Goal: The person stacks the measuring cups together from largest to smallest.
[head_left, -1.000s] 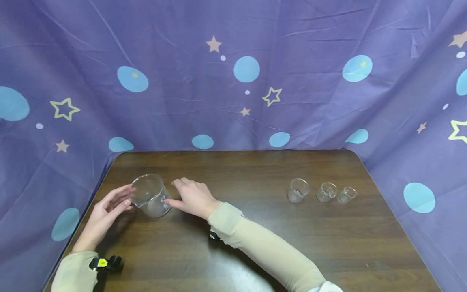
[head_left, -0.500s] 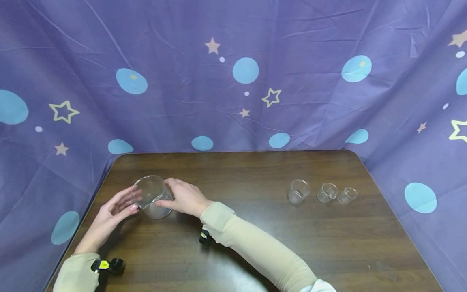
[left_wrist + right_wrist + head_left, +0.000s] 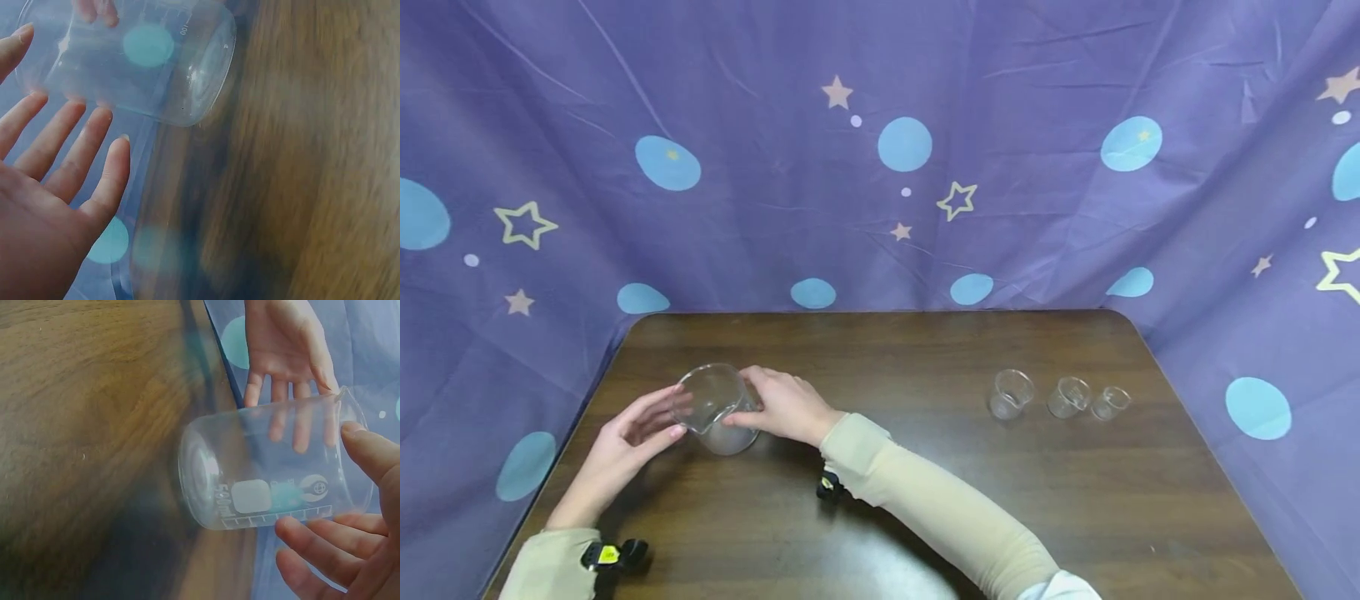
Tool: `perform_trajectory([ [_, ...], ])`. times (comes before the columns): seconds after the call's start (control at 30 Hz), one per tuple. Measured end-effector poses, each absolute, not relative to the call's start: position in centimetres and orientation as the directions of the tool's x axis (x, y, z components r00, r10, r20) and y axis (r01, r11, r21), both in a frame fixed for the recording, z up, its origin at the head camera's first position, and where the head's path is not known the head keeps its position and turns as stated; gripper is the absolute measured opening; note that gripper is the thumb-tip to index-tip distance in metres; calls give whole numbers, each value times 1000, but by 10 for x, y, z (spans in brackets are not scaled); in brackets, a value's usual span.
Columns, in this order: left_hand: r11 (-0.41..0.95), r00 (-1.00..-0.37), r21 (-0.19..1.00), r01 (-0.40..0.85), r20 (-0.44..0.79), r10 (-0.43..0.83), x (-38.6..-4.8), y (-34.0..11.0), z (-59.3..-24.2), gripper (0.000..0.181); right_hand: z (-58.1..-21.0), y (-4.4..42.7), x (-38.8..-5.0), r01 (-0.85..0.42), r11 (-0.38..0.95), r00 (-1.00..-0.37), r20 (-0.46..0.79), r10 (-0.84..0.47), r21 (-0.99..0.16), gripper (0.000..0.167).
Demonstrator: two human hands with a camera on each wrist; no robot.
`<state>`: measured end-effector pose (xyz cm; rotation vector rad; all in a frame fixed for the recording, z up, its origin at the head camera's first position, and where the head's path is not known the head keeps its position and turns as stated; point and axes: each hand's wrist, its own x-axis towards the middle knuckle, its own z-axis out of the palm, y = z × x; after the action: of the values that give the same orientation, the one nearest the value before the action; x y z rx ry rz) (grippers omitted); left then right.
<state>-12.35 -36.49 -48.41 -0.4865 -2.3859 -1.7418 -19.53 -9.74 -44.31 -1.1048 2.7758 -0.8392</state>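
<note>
A large clear glass beaker [image 3: 724, 429] is at the left of the table, its spout toward my left hand [image 3: 613, 458]. My right hand [image 3: 792, 408] grips its right side near the rim, thumb in front and fingers behind. In the right wrist view the beaker [image 3: 250, 440] shows a 500 ml mark, with my right hand [image 3: 369, 544] around its rim end. The left wrist view has the fingertips of my left hand [image 3: 53, 181] at the wall of the beaker [image 3: 156, 81], spread and nearly straight. Whether its base touches the table cannot be told.
Three smaller glass beakers stand in a row at the right of the brown wooden table [image 3: 887, 350]: the biggest [image 3: 1010, 395], a middle one [image 3: 1068, 398] and the smallest [image 3: 1110, 404]. A purple curtain [image 3: 760, 208] with stars and dots surrounds the table's back and sides.
My right hand has moved left onto the large beaker, and its thumb and fingers now grip the side. My left hand stays beside the spout, nearly unmoved.
</note>
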Motion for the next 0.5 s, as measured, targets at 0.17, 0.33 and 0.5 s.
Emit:
perform_trajectory([
  [0.17,297,-927,879,373,335,171,-123,-355,-477,60,-436,-85,-194,-644,577,-729,176,-661,-502,67],
  [0.33,326,-924,866,380,338,179,-121,-340,-472,59,-436,-69,-190,-670,562,-711,202,-673,-486,66],
  [0.5,317,-914,858,405,363,183,-122,-323,-470,60,-435,-51,-187,-676,558,-711,228,-665,-481,64],
])
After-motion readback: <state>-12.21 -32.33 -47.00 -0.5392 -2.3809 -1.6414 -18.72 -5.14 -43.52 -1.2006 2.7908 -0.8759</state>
